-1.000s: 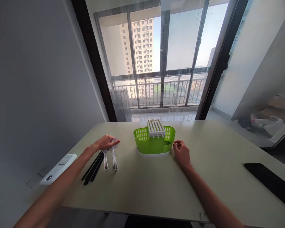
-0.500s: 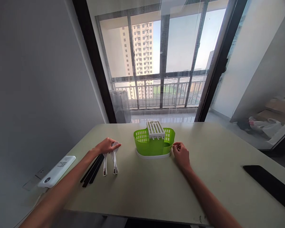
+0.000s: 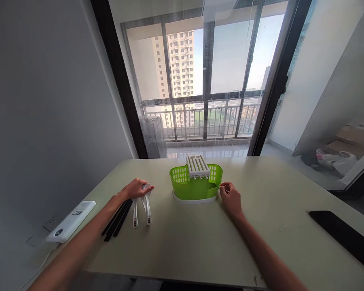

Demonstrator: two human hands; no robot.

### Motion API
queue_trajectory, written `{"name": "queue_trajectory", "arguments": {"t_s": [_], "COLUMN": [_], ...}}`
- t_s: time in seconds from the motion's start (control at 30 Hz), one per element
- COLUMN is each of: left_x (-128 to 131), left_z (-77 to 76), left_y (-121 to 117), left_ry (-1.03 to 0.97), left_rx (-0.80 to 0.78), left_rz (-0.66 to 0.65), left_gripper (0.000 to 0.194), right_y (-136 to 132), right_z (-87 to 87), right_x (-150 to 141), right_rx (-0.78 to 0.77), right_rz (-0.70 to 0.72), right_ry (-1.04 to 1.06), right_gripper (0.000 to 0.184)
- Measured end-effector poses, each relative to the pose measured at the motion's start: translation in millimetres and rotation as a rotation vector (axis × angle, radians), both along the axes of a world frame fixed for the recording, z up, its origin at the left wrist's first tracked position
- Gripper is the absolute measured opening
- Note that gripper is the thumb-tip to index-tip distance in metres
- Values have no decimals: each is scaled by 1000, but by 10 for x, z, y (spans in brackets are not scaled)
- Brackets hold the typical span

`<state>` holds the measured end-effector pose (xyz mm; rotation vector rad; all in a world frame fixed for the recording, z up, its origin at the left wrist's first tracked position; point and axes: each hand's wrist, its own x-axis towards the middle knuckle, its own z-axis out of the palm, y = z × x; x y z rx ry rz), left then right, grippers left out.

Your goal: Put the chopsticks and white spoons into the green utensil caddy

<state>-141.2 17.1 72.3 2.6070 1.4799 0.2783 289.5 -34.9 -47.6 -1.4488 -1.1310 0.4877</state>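
My left hand (image 3: 137, 188) is closed around white soup spoons (image 3: 148, 208) at the left of the table. Their bowls are up by my thumb and their handles hang toward me; my fingers partly hide how many there are. Just left of the spoons lie several black chopstick-like sticks (image 3: 117, 222), partly under my left wrist. A green cutlery basket (image 3: 192, 190) with a white base and a slotted white top piece (image 3: 198, 166) stands upright in the middle. At its right end, my right hand (image 3: 231, 198) is closed, with curled fingertips against the basket's wall.
A white power bank-like device (image 3: 73, 221) with a cable lies at the table's left edge. On the right is a long black flat object (image 3: 342, 234). A glass sliding door stands behind the table (image 3: 182, 250), with bags and boxes (image 3: 348, 147) beyond it.
The spoons have shifted slightly to the right of the black sticks in my left hand, their handles closer together. My right hand and the basket have stayed in place; the view has tilted a little.
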Motion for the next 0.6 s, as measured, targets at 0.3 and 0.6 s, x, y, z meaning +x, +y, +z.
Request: {"name": "queue_trajectory", "arguments": {"t_s": [0.3,0.6], "left_x": [24,16], "left_z": [-41,-79], "left_y": [1,8], "left_ry": [27,36], "left_rx": [10,-8], "left_rz": [-11,-22], "left_gripper": [56,56], "right_y": [-11,-12], "right_z": [18,11], "right_x": [-8,-8], "right_rx": [-2,2], "right_rz": [1,5], "right_ry": [1,2], "right_gripper": [29,29]}}
